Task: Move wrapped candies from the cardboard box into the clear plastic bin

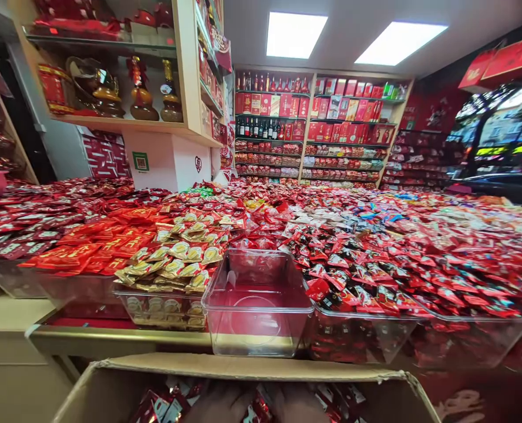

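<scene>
At the bottom edge is a cardboard box with dark red wrapped candy packets inside. My left hand and my right hand reach down into it among the packets, side by side. Both are blurred and cut off by the frame, so I cannot see whether the fingers close on anything. A few shiny red packets show between the hands. Just beyond the box stands a clear plastic bin with no candy in it, its red base showing through.
Gold packets and orange-red packets fill bins to the left. Black-and-red packets heap up on the right. A metal table edge runs behind the box. Shelves of red boxes and bottles line the back.
</scene>
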`<state>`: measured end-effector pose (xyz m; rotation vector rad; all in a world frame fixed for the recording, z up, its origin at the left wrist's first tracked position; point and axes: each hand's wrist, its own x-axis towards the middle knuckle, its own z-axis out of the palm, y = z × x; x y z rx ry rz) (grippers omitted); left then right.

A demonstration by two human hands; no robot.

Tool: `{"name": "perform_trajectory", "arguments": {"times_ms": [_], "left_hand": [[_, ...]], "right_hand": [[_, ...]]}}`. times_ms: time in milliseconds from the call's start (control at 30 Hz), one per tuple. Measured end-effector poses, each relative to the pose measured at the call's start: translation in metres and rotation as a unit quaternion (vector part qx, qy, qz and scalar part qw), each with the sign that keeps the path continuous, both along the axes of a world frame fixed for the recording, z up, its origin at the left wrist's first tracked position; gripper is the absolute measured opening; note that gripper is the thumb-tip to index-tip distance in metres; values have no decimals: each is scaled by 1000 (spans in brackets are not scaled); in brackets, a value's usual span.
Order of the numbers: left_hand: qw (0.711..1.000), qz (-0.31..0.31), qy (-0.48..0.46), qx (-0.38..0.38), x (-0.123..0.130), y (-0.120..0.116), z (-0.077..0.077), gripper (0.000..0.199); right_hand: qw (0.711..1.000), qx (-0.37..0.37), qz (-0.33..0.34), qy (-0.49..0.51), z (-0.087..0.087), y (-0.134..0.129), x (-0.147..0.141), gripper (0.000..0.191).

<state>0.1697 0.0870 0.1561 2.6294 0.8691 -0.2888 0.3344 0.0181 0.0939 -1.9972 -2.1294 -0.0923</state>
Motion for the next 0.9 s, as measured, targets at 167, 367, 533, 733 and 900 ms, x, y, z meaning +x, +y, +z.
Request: {"name": "perform_trajectory", "arguments": {"times_ms": [167, 367, 533, 733, 900], "left_hand": [[999, -8, -11, -45, 4, -10, 8, 63], [943, 45, -241, -224, -8, -27, 60, 48], [766, 68, -333, -545, 6, -40, 76, 45], [752, 167, -384, -510, 9, -47, 75, 31], [740, 185, -427, -487, 6, -39, 76, 23]], "right_hand": [[983, -178, -12, 46, 28, -2, 7, 54], [922, -91, 113, 360, 93, -47, 15, 49], [742, -43, 57, 666, 128, -57, 6, 32], [725, -26, 13, 688, 123, -55, 1, 25], [836, -23, 27, 548, 128, -55, 10, 20]]}}
